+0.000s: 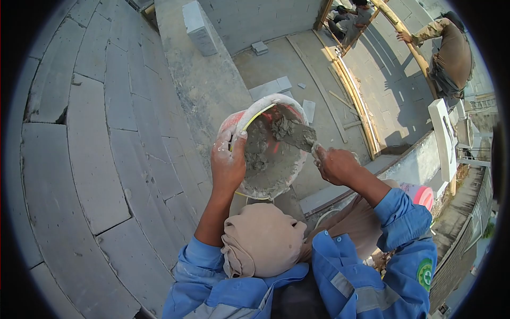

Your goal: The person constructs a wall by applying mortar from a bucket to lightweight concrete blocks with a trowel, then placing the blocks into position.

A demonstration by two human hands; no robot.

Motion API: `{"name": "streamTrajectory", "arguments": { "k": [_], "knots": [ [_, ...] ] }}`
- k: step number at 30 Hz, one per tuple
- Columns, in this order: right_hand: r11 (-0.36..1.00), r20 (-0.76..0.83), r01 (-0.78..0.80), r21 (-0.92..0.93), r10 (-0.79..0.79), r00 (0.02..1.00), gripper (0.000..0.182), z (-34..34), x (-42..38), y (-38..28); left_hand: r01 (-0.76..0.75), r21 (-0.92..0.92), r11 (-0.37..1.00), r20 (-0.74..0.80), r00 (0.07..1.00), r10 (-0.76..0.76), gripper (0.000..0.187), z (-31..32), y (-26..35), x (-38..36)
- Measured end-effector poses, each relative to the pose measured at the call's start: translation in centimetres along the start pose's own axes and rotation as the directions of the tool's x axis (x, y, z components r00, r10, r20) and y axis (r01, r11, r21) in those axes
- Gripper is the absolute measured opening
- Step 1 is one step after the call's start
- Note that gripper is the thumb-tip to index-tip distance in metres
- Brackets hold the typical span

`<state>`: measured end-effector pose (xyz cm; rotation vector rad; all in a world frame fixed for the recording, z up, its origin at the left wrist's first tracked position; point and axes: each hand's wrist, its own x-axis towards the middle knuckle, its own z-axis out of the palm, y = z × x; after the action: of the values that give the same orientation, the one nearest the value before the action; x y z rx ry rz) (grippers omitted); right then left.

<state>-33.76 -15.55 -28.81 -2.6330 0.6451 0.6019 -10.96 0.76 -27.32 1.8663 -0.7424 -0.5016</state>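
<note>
A round bucket [281, 100] with a mortar-smeared rim is tilted in front of my body, its reddish inside partly showing. Wet grey mortar [257, 154] coats its bottom and walls. My left hand [229, 159] is closed on the bucket's left rim, thumb near the yellow-green handle [259, 116]. On the right side, my right hand [336, 166] grips a trowel; its handle is mostly hidden by the fingers. The trowel's blade [304, 137] reaches over the bucket's inside and carries a lump of mortar. Both hands have mortar on the fingers.
A wall of grey blocks [90, 154] runs along my left, beside a concrete ledge with a standing block [201, 29]. Blocks [271, 87] and timber poles [353, 101] lie on the floor below. A person [449, 53] is at the upper right, others farther back.
</note>
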Motion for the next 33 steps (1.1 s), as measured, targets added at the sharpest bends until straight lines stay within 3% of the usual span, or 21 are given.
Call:
{"name": "streamTrajectory", "arguments": {
  "k": [2,4,8,11,13,14,16,19,23,25,26,28,31,32,33],
  "knots": [
    [0.997,0.07,-0.035,0.075,0.03,0.997,0.038,1.3,-0.7,-1.0,0.013,-0.076,0.997,-0.006,1.0,-0.013,0.034,0.0,0.3,-0.6],
    [0.971,0.212,-0.072,0.227,0.023,0.977,0.043,2.1,-1.4,-2.0,0.074,0.072,0.995,0.03,0.997,-0.076,0.035,0.1,1.1,-1.6],
    [0.904,0.104,0.043,0.426,-0.096,0.99,0.043,6.5,-3.6,-3.5,0.106,0.008,0.994,0.07,0.992,-0.107,0.036,1.0,0.4,-2.5],
    [0.797,0.132,-0.099,0.596,0.025,0.991,0.036,5.7,-5.1,-6.0,0.091,-0.024,0.996,0.052,0.995,-0.09,0.036,0.9,-0.2,-2.6],
    [0.637,0.334,-0.302,0.709,0.073,0.94,0.032,4.6,-5.1,-7.0,0.09,0.011,0.996,0.056,0.994,-0.091,0.035,0.8,0.0,-2.5],
    [0.628,0.336,-0.306,0.715,0.076,0.939,0.032,5.0,-5.2,-7.1,0.083,0.04,0.996,0.055,0.995,-0.085,0.035,0.7,0.2,-2.5],
    [0.471,0.359,-0.333,0.817,0.036,0.933,0.042,5.8,-5.2,-7.0,0.073,0.027,0.997,0.059,0.995,-0.075,0.035,0.7,0.4,-2.5],
    [0.388,0.406,-0.385,0.837,0.03,0.913,0.041,4.9,-4.9,-7.4,0.061,0.023,0.998,0.068,0.996,-0.062,0.035,0.7,0.5,-2.3],
    [0.475,0.396,-0.334,0.814,-0.034,0.917,0.04,4.1,-4.0,-6.0,0.082,0.031,0.996,0.057,0.995,-0.084,0.035,0.2,-0.5,-1.3],
    [0.728,0.008,0.028,0.685,-0.047,0.999,0.039,4.6,-3.8,-4.7,0.096,-0.014,0.995,0.031,0.995,-0.095,0.033,0.1,-0.4,-1.2],
    [0.727,0.011,0.026,0.686,-0.045,0.999,0.039,4.5,-3.3,-4.3,0.108,-0.063,0.992,0.001,0.994,-0.108,0.031,0.1,-0.5,-1.2],
    [0.831,0.034,-0.103,0.547,0.101,0.994,0.039,4.4,-2.3,-3.5,0.11,-0.058,0.992,-0.015,0.994,-0.111,0.031,-0.1,-0.7,-1.6],
    [0.884,0.127,-0.144,0.445,0.096,0.987,0.042,5.2,-1.1,-2.8,0.107,-0.011,0.994,-0.012,0.994,-0.107,0.031,0.3,-0.7,-2.5],
    [0.885,0.136,-0.144,0.442,0.092,0.986,0.042,5.5,-1.1,-3.0,0.111,0.037,0.993,-0.002,0.994,-0.111,0.03,0.6,-0.5,-2.9],
    [0.818,0.168,-0.157,0.554,0.075,0.983,0.04,5.9,-1.3,-3.5,0.122,0.039,0.992,-0.005,0.993,-0.122,0.03,0.9,-0.3,-3.2]
  ]
}}
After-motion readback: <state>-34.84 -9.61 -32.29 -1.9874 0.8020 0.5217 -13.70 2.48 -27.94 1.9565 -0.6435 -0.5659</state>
